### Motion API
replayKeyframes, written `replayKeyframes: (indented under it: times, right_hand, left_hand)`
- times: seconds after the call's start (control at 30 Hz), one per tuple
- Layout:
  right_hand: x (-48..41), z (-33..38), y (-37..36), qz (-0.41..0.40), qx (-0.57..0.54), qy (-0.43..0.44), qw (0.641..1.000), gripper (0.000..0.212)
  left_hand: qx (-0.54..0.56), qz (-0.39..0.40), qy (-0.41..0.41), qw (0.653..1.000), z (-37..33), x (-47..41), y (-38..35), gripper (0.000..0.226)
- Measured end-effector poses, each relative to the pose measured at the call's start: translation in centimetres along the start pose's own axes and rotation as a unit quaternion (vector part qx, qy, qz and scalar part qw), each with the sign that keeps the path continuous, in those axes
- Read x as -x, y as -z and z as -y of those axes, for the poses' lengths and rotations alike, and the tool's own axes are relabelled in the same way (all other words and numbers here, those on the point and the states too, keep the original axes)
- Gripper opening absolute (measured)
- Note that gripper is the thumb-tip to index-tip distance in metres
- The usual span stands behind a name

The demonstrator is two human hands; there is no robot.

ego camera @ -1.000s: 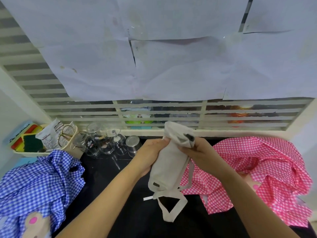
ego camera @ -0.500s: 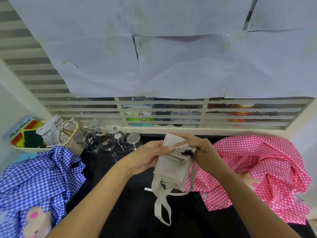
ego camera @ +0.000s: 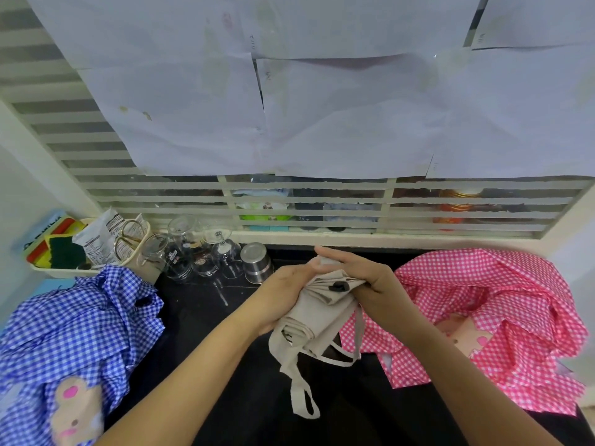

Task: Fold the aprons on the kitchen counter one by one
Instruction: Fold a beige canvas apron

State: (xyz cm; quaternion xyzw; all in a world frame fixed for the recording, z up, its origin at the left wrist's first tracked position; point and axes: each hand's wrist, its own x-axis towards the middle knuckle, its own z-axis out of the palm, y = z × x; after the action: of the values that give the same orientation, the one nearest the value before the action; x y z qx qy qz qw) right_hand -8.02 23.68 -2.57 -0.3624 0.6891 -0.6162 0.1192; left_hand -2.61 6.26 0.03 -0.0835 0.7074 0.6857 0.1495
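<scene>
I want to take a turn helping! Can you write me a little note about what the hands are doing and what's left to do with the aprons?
Left hand: grips the left side of the beige apron.
Right hand: holds the top of the same apron, fingers laid over it.
Where things are: the beige apron is held up over the black counter. The blue checked apron lies on the left and the pink checked apron on the right.
Done: the beige apron is folded into a narrow bundle, with its straps hanging loose.
Left: finish the beige one and set it down, then fold the blue and pink ones, which are both crumpled.
</scene>
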Motion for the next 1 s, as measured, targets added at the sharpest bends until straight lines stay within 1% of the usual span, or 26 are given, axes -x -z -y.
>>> replayKeyframes:
  times: [0.07,0.1,0.17,0.23,0.3,0.37,0.47,0.5,0.53,0.6,0.63,0.67,0.7,0.73,0.77,0.8,0.83,0.87,0.93,1.0]
  right_hand:
    - [0.2,0.4,0.5,0.033,0.089,0.025,0.995,0.055]
    - [0.4,0.6,0.8,0.051,0.11,0.032,0.992,0.054]
    - [0.8,1.1,1.3,0.075,0.118,0.057,0.988,0.049]
    - [1.2,1.0,1.2,0.064,0.102,0.087,0.989,0.053]
    - [1.5,0.6,0.9,0.044,0.075,0.095,0.992,0.061]
    - [1.6,0.2,0.6,0.018,0.068,0.097,0.993,0.062]
    - [1.7,-0.2,0.4,-0.014,0.07,0.103,0.992,0.043]
    - [1.7,-0.1,0.3,-0.015,0.074,0.103,0.992,0.04]
    - [1.7,-0.1,0.4,-0.007,0.078,0.093,0.993,0.041]
    - [1.7,-0.1,1.1,0.034,0.06,0.03,0.997,0.054]
    - [1.8,0.0,1.6,0.055,0.023,-0.017,0.998,0.057]
    - [1.9,0.2,2.0,0.064,-0.036,-0.063,0.995,0.055]
    - [1.9,0.4,2.3,0.061,-0.099,-0.103,0.988,0.051]
    - [1.9,0.5,2.5,0.054,-0.143,-0.139,0.978,0.051]
    - [1.9,0.5,2.6,0.052,-0.151,-0.17,0.973,0.057]
    - [1.8,0.5,2.4,0.055,-0.13,-0.194,0.971,0.064]
    - [1.7,0.5,2.1,0.061,-0.099,-0.208,0.971,0.066]
    - [1.6,0.5,1.8,0.061,-0.074,-0.215,0.972,0.061]
    - [1.4,0.5,1.3,0.051,-0.057,-0.227,0.971,0.046]
    - [1.3,0.6,1.2,0.051,-0.062,-0.245,0.966,0.041]
  left_hand:
    - [-0.04,-0.009,-0.024,0.999,0.2,0.2,0.1,0.036]
    - [-0.046,-0.005,-0.03,0.998,0.3,0.4,0.2,0.038]
    - [-0.038,0.011,-0.03,0.999,0.3,0.7,0.2,0.042]
    - [-0.02,0.033,-0.035,0.999,0.3,0.9,0.0,0.044]
    - [0.011,0.058,-0.041,0.997,0.2,1.1,-0.4,0.046]
    - [0.049,0.083,-0.035,0.995,0.3,1.1,-0.6,0.044]
    - [0.082,0.097,-0.005,0.992,0.7,0.7,-0.3,0.037]
    - [0.082,0.098,0.002,0.992,0.8,0.7,-0.2,0.035]
    - [0.076,0.095,0.003,0.993,1.0,0.6,0.0,0.032]
    - [0.044,0.087,-0.013,0.995,1.1,0.6,0.2,0.028]
    - [0.017,0.082,-0.031,0.996,1.1,0.7,0.3,0.026]
    - [-0.012,0.074,-0.049,0.996,1.1,0.8,0.4,0.023]
    - [-0.041,0.066,-0.063,0.995,0.9,1.0,0.4,0.02]
    - [-0.075,0.057,-0.078,0.992,0.6,1.1,0.5,0.017]
    - [-0.112,0.048,-0.098,0.988,0.5,1.2,0.4,0.015]
    - [-0.148,0.038,-0.115,0.982,0.4,1.1,0.3,0.014]
    - [-0.174,0.031,-0.13,0.976,0.3,1.0,0.3,0.013]
    - [-0.192,0.025,-0.141,0.971,0.2,0.9,0.2,0.012]
    - [-0.211,0.016,-0.149,0.966,0.3,0.6,0.1,0.011]
    - [-0.192,-0.002,-0.131,0.973,0.6,0.4,0.0,0.013]
